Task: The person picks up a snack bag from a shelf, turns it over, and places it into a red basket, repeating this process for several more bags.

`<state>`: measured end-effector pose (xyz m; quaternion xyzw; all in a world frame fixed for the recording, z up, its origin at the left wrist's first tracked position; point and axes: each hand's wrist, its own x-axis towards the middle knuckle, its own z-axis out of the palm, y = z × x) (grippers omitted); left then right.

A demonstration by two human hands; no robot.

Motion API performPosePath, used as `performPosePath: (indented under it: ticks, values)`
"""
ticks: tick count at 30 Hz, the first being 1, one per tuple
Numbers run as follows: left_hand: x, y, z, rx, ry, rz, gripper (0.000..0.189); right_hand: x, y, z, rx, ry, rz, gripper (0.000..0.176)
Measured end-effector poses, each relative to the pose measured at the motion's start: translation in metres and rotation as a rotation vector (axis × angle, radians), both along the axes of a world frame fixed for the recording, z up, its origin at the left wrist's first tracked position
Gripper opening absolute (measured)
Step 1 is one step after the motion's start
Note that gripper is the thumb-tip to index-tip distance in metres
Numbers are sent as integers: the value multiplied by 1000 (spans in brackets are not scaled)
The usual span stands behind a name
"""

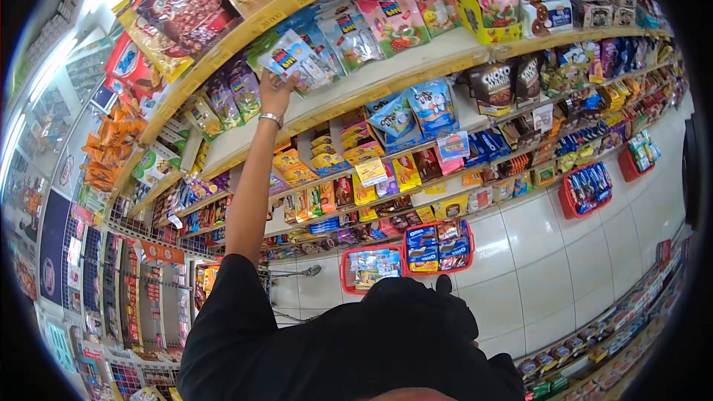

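Note:
My left hand (278,94) reaches up to a shelf, with a wristband at the wrist. Its fingers are closed on the lower left edge of a white and blue snack bag (295,59). Beside that bag, to the right, stand more blue-white bags (349,38) and pink bags (391,18) of the same kind. Green and purple bags (241,87) are to the left of the hand. The right arm hangs by the dark-clothed body, and my right hand is hidden.
Yellow-edged shelves (334,111) curve across the view, packed with snacks. Red baskets hold packets on the tiled floor (520,267), among them one with blue packs (587,191). Wire racks (134,289) stand at the left, and another shelf row (616,334) is at the lower right.

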<state>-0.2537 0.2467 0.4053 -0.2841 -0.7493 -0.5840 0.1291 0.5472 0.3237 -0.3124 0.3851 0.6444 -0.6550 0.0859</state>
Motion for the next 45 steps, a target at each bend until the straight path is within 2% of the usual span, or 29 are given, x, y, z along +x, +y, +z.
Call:
performPosePath:
  ticks: [4,8,10,12,14,15,17,18,19,20,21,22,23,24,26,27,29,30,32,33,36,37,38,40,41,42,44,45]
  values:
    - [14,9,12,-1,-16,-25,55,-39,13,17,75,-64,-7,15]
    - [19,11,15,43,15,-43,55,-95,41,25,45,-52,-123,19]
    - [23,8,17,44,19,-26,55,-122,61,45,-68,-77,-266,21]
    - [28,1,19,50,26,-5,55,-146,84,72,-266,-147,-512,24]
    - [29,-10,22,-18,59,45,56,-160,108,93,-392,-180,-720,35]
    - [33,-13,22,58,98,5,54,-164,117,94,-380,-154,-718,36]
    - [29,-25,22,-40,216,102,50,-164,132,73,-407,-50,-799,31]
    - [53,-22,36,-81,217,165,47,-167,137,73,-356,-46,-743,28]
    - [-3,-41,8,-60,309,162,49,-174,143,65,-356,-56,-719,26]
    - [13,-37,18,-143,346,261,49,-171,154,33,-469,-5,-646,25]
    - [-22,-42,-2,-90,367,181,48,-179,153,39,-427,-97,-655,27]
    - [9,-26,11,36,225,94,49,-184,152,46,-420,-211,-615,24]
    - [16,-23,18,-89,160,82,49,-184,148,51,-430,-141,-541,30]
    - [10,-17,13,-74,170,89,49,-180,143,54,-438,-79,-469,47]
    - [-18,-5,-10,-93,115,59,47,-170,130,52,-53,376,-177,21]
    - [-28,1,-18,-88,117,61,47,-177,145,-28,237,285,112,22]
    - [-45,15,-31,-84,101,78,46,-196,157,-48,966,132,640,28]
    - [-44,20,-28,-88,96,70,46,-191,155,-50,961,124,635,28]
    - [-42,29,-16,-435,179,341,47,-197,150,-56,1058,225,710,29]
    - [-37,32,-14,-381,205,358,49,-197,147,-59,1104,273,746,29]
    - [-38,38,-20,-301,326,397,54,-185,129,-62,1024,255,637,21]
    - [-29,42,-23,-289,453,516,66,-177,122,-49,1032,259,596,18]
    - [-17,46,-19,-302,448,503,66,-174,119,-29,1017,250,591,18]
    - [16,52,-4,-379,566,588,77,-162,117,7,793,-4,739,24]
    - [33,54,3,-464,555,597,85,-153,115,14,777,-18,747,24]
    - [42,58,6,-477,539,593,85,-146,115,19,788,-18,701,24]
    - [46,61,6,-551,320,620,98,-133,114,18,808,-18,620,24]
    - [6,52,-16,-466,316,513,108,-125,113,19,817,-22,583,24]
